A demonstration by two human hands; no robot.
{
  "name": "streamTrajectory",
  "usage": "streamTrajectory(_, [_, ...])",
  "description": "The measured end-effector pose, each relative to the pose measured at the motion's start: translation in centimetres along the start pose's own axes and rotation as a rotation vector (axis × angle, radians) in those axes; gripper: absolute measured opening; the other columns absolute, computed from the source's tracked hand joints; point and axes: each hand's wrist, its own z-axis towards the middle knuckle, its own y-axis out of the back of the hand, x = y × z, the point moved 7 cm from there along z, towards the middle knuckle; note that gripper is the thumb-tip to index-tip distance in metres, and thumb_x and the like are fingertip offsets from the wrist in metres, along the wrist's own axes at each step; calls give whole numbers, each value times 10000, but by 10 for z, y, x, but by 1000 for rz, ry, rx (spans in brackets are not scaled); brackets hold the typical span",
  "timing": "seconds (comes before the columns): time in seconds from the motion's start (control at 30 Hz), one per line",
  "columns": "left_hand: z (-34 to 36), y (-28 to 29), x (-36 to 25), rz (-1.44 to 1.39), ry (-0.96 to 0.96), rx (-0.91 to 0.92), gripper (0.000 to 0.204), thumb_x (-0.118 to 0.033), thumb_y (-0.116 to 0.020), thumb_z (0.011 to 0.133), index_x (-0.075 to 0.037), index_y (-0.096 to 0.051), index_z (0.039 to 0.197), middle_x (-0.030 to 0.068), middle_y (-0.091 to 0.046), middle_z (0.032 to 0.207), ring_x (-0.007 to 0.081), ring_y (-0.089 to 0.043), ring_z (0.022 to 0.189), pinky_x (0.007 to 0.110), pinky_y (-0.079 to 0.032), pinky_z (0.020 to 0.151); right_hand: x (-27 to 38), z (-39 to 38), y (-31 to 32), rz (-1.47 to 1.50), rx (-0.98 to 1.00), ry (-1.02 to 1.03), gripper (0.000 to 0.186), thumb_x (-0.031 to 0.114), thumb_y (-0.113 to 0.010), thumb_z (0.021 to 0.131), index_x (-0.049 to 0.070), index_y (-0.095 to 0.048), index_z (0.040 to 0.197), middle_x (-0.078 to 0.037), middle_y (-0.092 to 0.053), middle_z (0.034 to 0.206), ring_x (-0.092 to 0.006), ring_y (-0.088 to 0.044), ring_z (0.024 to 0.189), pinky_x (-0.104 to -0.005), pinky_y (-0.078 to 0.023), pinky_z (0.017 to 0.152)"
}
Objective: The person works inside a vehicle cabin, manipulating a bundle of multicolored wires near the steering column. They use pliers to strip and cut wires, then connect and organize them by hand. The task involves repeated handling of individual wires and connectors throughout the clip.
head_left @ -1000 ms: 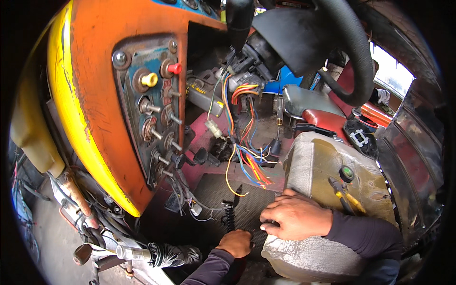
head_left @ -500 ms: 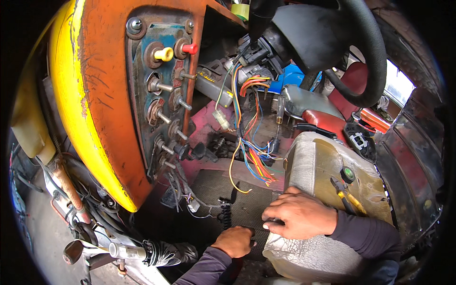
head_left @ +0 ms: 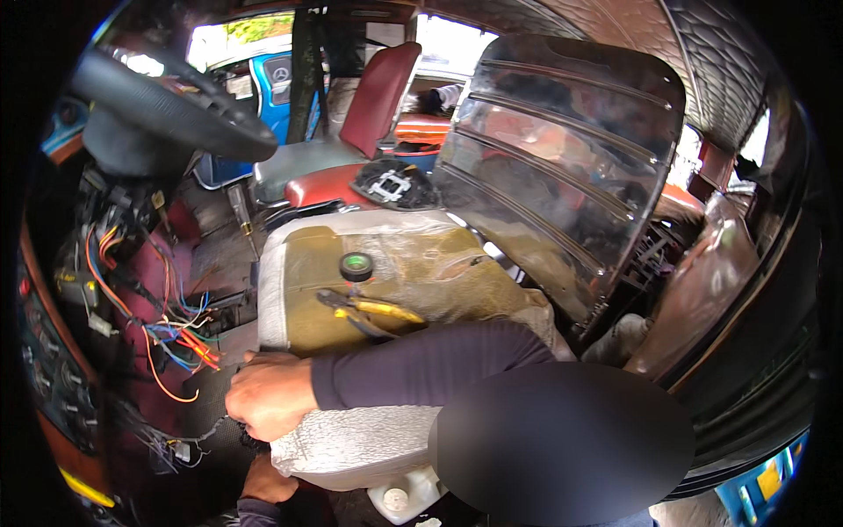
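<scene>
My right hand (head_left: pixel 274 395) is at the front edge of the worn seat cushion (head_left: pixel 360 448), its fingers curled downward and closed. What they grip, if anything, is hidden; a black coiled cable (head_left: pixel 255 436) shows just below them. Lower down, my left hand (head_left: pixel 268 480) reaches beside the cushion's front side, with its fingers out of sight. On the cushion, beyond my right forearm, lie pliers with yellow-and-black handles (head_left: pixel 373 309) and a roll of black tape (head_left: pixel 356 266) with a green centre.
Loose coloured wires (head_left: pixel 189 338) hang below the steering wheel (head_left: pixel 184 101) at the left. A switch panel (head_left: pixel 61 378) stands at the far left. Behind the cushion rises a seat back (head_left: pixel 562 167) under clear plastic. A white jug (head_left: pixel 406 496) sits below the cushion; a dark blurred patch covers the lower right.
The view has swung to the right, bringing the seat back and cabin interior into sight. My right hand has moved from the cushion's top to its front edge, close above my left hand.
</scene>
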Motion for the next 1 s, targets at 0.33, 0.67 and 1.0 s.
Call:
streamTrajectory(0.33, [-14,10,-11,62,355,96,495,-422,-703,902,-76,-732,1255,178,-759,1168,354,-728,1084,413,-583,882,-8,-6,1,-16,113,-94,260,271,-713,773,35,-758,872,-196,-749,877,-406,-725,1000,-746,-405,1086])
streamTrajectory(0.67, [-11,-18,26,-2,436,4,370,-408,-751,854,-101,-814,1051,201,-773,1032,388,-740,1013,476,-589,884,-8,-4,-15,7,186,-42,248,341,-657,932,97,-684,897,-150,-693,852,-381,-684,947,-615,-451,916])
streamTrajectory(1.0, [-20,4,13,-102,410,102,452,-412,-700,962,-57,-727,1240,215,-711,1274,399,-652,1230,484,-510,1056,4,-12,6,-45,237,-68,244,327,-650,956,94,-721,974,-123,-734,910,-338,-692,982,-516,-429,883])
